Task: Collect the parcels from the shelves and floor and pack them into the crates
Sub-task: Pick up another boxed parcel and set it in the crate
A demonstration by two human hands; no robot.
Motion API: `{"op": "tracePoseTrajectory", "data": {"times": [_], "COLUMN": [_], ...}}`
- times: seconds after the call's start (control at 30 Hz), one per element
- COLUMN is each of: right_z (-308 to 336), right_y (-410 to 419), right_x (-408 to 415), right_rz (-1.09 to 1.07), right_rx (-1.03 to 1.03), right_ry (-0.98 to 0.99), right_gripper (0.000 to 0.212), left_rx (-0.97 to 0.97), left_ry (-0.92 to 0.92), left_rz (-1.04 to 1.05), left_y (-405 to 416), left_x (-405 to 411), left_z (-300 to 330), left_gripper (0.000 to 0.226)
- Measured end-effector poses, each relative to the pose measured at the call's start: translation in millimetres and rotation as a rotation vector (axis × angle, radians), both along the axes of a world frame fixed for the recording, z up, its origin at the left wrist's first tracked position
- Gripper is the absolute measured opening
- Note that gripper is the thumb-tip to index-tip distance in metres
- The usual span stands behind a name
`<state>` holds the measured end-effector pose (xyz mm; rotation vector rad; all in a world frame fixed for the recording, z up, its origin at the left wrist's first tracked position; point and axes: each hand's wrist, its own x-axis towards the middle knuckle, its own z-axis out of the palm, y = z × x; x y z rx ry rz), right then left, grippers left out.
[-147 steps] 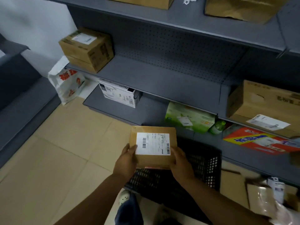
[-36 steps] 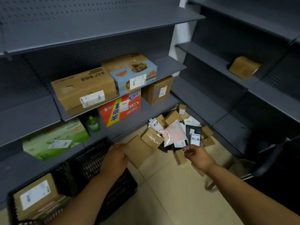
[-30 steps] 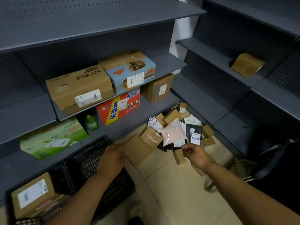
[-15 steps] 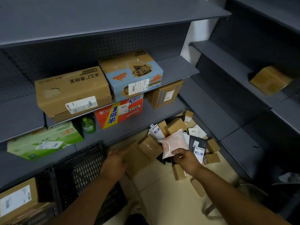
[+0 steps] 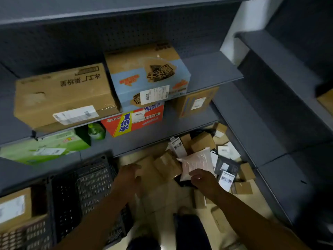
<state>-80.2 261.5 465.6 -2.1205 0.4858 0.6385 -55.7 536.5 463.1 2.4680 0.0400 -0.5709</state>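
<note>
A heap of small parcels lies on the floor in the shelf corner: brown boxes (image 5: 202, 141), dark and white packets (image 5: 226, 167) and a pink padded bag (image 5: 197, 160). My right hand (image 5: 204, 180) is at the bag's lower edge, with curled fingers pinching it. My left hand (image 5: 128, 177), blurred, reaches with straight fingers to a flat brown parcel (image 5: 149, 170) beside the black crate (image 5: 86, 184). A labelled brown parcel (image 5: 14, 208) lies in the crate's left part.
Grey shelves hold a large brown carton (image 5: 61, 98), a blue-and-brown carton (image 5: 147, 76), a red box (image 5: 133, 121), a green box (image 5: 45, 148), a green bottle (image 5: 95, 131) and a small brown box (image 5: 196, 101). More shelves run along the right.
The view turned from the left shelves to this corner. The brown parcel I held now lies in the crate. Both hands dropped toward the floor heap, and the right reached the pink bag.
</note>
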Motion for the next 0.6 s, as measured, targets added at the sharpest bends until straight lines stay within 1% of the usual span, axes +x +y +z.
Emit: {"op": "tracePoseTrajectory", "data": {"times": [0.07, 0.17, 0.27, 0.4, 0.5, 0.6], "right_z": [-20, -52, -92, -159, -218, -281], "right_y": [-6, -10, -8, 12, 41, 75], "right_x": [19, 47, 75, 108, 132, 153], "right_rz": [0.087, 0.196, 0.324, 0.431, 0.597, 0.667], "right_rx": [0.002, 0.005, -0.015, 0.009, -0.046, -0.089], "right_ry": [0.053, 0.119, 0.175, 0.211, 0.216, 0.201], "right_gripper": [0.022, 0.023, 0.022, 0.018, 0.024, 0.029], "left_rx": [-0.004, -0.001, -0.020, -0.007, -0.028, -0.037], "left_ry": [0.019, 0.068, 0.082, 0.092, 0.127, 0.127], "left_rz": [0.069, 0.172, 0.253, 0.341, 0.405, 0.460], "left_y": [-8, -19, -24, -20, -12, 2], "left_x": [4, 11, 18, 27, 33, 42], "left_z": [-12, -33, -71, -140, -200, -268], "left_gripper": [0.040, 0.040, 0.040, 0.040, 0.041, 0.041]}}
